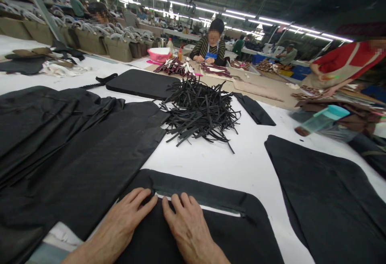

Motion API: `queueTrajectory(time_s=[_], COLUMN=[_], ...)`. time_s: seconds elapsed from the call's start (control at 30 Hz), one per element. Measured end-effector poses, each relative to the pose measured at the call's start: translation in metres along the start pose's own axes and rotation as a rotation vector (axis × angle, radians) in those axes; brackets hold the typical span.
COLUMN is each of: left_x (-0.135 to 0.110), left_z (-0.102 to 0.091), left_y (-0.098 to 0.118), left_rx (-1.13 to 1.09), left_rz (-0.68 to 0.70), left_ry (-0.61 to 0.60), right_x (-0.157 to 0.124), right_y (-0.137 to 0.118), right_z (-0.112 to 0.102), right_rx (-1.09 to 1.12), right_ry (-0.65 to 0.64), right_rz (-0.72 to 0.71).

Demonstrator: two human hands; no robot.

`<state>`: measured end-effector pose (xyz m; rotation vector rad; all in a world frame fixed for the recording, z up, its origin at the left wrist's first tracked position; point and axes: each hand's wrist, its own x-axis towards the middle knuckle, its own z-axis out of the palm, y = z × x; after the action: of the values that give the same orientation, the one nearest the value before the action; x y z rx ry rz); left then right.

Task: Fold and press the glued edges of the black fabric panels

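Observation:
A black fabric panel [235, 236] with rounded corners lies in front of me, crossed by a long narrow slot [221, 210] that shows white inside. My left hand [129, 211] rests on the panel at the slot's left end, its fingers slightly bent and apart. Beside it, my right hand [188, 224] lies palm down with spread fingertips along the slot's lower edge. Neither hand visibly grips anything. Just beyond the panel, a heap of thin black strips [202, 109] sits on the white table [241, 163].
Loose black fabric [75, 147] spreads across the left. Stacked black panels [325, 191] lie at right, near a teal-lidded bottle [322, 120]. Farther back are a thick black panel stack [141, 84], a small black piece [256, 109], a pink basin [159, 55] and co-workers [211, 43].

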<state>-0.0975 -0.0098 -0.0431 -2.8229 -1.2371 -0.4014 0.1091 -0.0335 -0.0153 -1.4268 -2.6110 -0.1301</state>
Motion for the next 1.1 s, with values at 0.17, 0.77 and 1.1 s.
queueTrajectory(time_s=[0.17, 0.77, 1.1], left_x=[0.004, 0.047, 0.054], left_z=[-0.002, -0.017, -0.034], left_y=[0.002, 0.009, 0.012], left_rx=[0.075, -0.241, -0.219], left_rz=[0.005, -0.049, -0.15], left_ry=[-0.067, -0.101, -0.265], right_x=[-0.017, -0.001, -0.005], right_y=[0.013, 0.018, 0.018], right_z=[0.002, 0.001, 0.011], right_rx=[-0.01, 0.235, 0.03], right_ry=[0.049, 0.081, 0.081], right_rz=[-0.016, 0.273, 0.116])
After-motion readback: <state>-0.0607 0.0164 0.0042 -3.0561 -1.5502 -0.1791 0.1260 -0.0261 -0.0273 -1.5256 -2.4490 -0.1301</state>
